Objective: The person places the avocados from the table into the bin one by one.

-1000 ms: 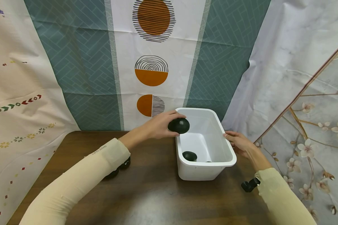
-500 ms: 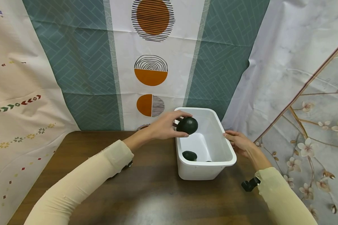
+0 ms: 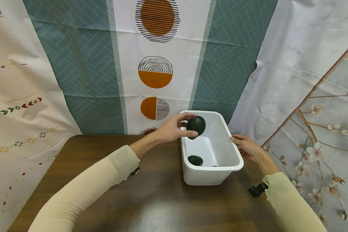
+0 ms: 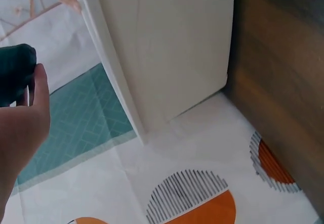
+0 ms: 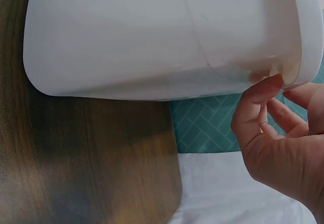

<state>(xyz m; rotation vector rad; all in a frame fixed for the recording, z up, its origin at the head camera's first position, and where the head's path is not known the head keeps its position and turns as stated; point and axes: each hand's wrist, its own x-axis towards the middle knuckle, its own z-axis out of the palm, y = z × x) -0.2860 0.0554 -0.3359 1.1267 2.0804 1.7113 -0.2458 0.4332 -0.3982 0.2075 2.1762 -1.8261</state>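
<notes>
A dark green avocado [image 3: 196,125] is in my left hand [image 3: 174,128], gripped between thumb and fingers above the left rim of a white plastic bin [image 3: 213,176]. In the left wrist view, the held avocado [image 4: 16,73] is cut off by the left edge, beside my thumb. My right hand [image 3: 246,146] holds the bin's right rim. The right wrist view shows that hand [image 5: 283,127] pinching the rim, thumb on top and fingertips on the outer wall. Inside the bin, another avocado [image 3: 195,160] lies near the front left corner; a sliver of something dark shows beside it, mostly hidden.
The bin stands on a brown wooden table [image 3: 159,206], close to its back edge. A patterned cloth [image 3: 156,48] hangs right behind, with a floral cloth [image 3: 316,154] along the right. A black wrist device [image 3: 257,190] sits on my right wrist.
My left hand has moved right with the avocado, from beside the bin's left rim to over the opening, and the avocado has turned more upright. My right hand and the bin have stayed put.
</notes>
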